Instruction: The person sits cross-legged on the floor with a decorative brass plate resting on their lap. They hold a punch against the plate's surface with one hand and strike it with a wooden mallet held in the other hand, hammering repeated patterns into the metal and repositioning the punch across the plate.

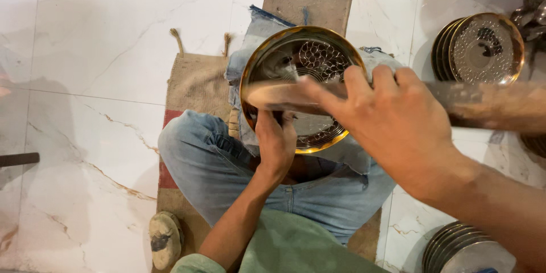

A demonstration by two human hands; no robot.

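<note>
At the centre of the frame, the brass plate (301, 88) stands tilted on the person's lap. The left hand (276, 142) clasps its lower rim from below; the right hand (392, 119) grips a blurred flat tool (284, 95), whose long axis crosses the plate's face horizontally.

Left hand (276, 142) low and central, forearm rising from below, fingers curled in a grip, while the right hand (392, 119) sweeps across from the right, motion-blurred, fingers pressed flat and pointing left.
</note>
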